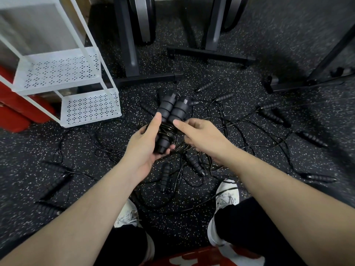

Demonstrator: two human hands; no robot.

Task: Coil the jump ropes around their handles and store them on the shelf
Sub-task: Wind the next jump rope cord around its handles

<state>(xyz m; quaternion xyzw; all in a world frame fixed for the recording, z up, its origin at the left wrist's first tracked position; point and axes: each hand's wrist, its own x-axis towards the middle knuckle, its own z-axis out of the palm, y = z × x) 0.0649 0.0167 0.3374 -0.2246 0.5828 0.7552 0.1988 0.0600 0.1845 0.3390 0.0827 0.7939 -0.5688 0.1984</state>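
A pair of black ribbed jump rope handles (173, 109) is held side by side above the floor, with thin black rope wound round their middle (168, 129). My left hand (148, 143) grips the pair from below, thumb along the left handle. My right hand (199, 135) is at the coil's right side, its forefinger stretched onto the right handle and its other fingers curled by the rope. Several more black handles (195, 163) and tangled ropes (240, 135) lie on the speckled floor below. The white shelf (90, 108) stands at the left.
The shelf's perforated trays (57, 72) hold nothing that I can see. Black frames of gym equipment (209, 54) stand on the floor behind the pile and at the right (307, 83). A red object (17, 116) sits left of the shelf. My white shoes (226, 196) are beside the ropes.
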